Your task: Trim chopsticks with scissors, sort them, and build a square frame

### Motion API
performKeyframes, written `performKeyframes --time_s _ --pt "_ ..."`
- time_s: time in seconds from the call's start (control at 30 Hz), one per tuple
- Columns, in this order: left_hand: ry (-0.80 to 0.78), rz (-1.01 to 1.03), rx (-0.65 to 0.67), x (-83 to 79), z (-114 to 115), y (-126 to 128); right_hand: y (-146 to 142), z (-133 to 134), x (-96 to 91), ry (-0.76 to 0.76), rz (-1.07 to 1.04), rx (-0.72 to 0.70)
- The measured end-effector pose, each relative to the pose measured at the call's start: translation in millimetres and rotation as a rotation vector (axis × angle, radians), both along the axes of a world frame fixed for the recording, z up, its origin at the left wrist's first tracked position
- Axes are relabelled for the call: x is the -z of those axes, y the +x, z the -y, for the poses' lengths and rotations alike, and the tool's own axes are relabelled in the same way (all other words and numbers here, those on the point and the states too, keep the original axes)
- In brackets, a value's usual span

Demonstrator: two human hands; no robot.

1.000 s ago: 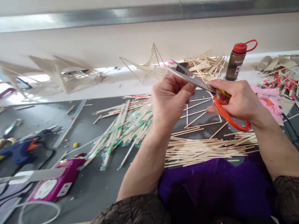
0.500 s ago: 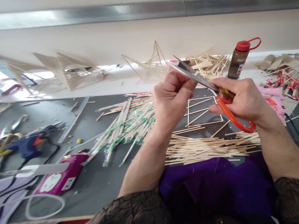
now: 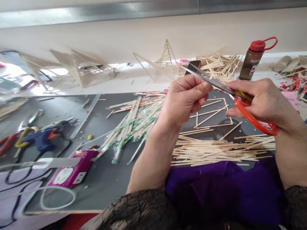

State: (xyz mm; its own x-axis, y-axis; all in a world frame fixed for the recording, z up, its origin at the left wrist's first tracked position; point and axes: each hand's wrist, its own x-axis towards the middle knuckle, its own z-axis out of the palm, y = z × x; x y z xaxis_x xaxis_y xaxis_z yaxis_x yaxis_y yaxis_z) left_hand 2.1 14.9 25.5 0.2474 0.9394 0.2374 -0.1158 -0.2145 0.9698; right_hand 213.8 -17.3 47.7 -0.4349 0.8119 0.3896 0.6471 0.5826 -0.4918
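Note:
My right hand [image 3: 259,99] grips a pair of scissors [image 3: 218,83] by its orange and yellow handles, with the blades pointing left. Close by the blades, my left hand [image 3: 187,99] is closed in a pinch; what lies between its fingertips is too small to make out. Below both hands is a frame of thin wooden sticks [image 3: 213,126] on the dark mat. Loose bare sticks [image 3: 216,150] lie in a row nearer to me. To the left of my forearm, chopsticks in clear, green-printed wrappers [image 3: 134,124] are heaped.
A bottle with a red lid [image 3: 251,60] stands at the back right beside a pile of sticks [image 3: 223,65]. Stick models [image 3: 159,65] line the wall. A blue glue gun [image 3: 43,139] and a magenta box with a cable [image 3: 74,167] lie left.
The whole view has shifted slightly, so everything appears further right. Both hands stay close together, with the scissor blades still by my left fingertips.

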Motion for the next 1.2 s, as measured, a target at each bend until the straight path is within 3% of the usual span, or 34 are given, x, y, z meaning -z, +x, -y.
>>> performKeyframes --time_s 0.33,0.6,1.2 --pt "-0.101 -0.040 0.117 0.5 -6.1 -3.9 1.3 -1.9 -0.2 0.002 0.008 -0.008" --pt "0.096 0.023 -0.115 13.9 -9.0 6.5 -4.1 -11.3 10.2 0.020 0.017 0.056" --pt "0.220 0.046 -0.106 12.1 -2.5 10.7 -6.7 -10.7 14.5 0.068 -0.028 -0.046"
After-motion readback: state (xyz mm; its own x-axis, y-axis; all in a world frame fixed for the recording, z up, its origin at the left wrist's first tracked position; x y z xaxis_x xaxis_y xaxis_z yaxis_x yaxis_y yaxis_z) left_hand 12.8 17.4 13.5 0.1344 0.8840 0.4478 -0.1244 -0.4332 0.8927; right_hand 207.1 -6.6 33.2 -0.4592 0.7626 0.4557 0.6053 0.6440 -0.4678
